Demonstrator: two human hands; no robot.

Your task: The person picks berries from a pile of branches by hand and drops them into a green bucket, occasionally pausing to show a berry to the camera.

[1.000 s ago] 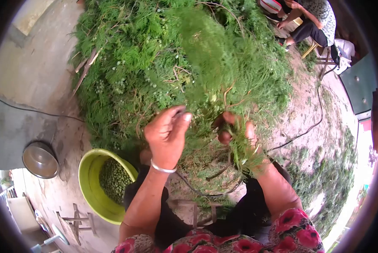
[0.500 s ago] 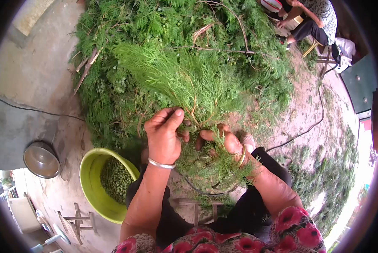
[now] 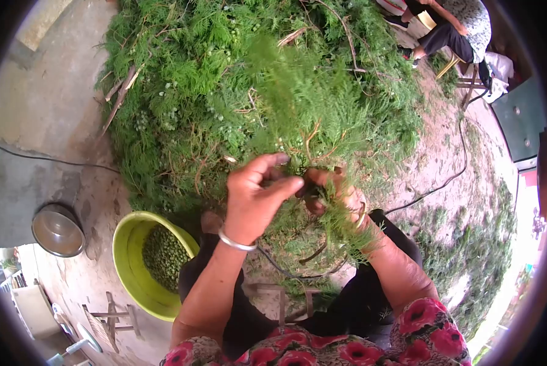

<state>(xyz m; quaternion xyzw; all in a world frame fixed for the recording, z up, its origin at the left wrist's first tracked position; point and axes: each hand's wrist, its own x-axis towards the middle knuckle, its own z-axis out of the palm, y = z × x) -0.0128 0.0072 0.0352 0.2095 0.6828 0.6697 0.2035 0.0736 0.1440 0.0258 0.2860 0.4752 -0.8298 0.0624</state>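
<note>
Big green heap [image 3: 182, 104] on the floor [image 3: 60, 110] here, and over its near side my right hand [image 3: 340, 196] is clamped on a leafy sprig [image 3: 313, 131], pointing lengthwise away from me, left hand's [image 3: 248, 198] thumb and finger apart beside its stem.

Bright light floods the right edge — the doorway, perhaps — beside a green panel [image 3: 517, 119]; a wooden stool [image 3: 110, 317] (low, slatted) stands on the pale floor [image 3: 48, 91].

The bucket [image 3: 127, 268] lies between the bowl [image 3: 58, 230] and the person's legs [image 3: 371, 287].
</note>
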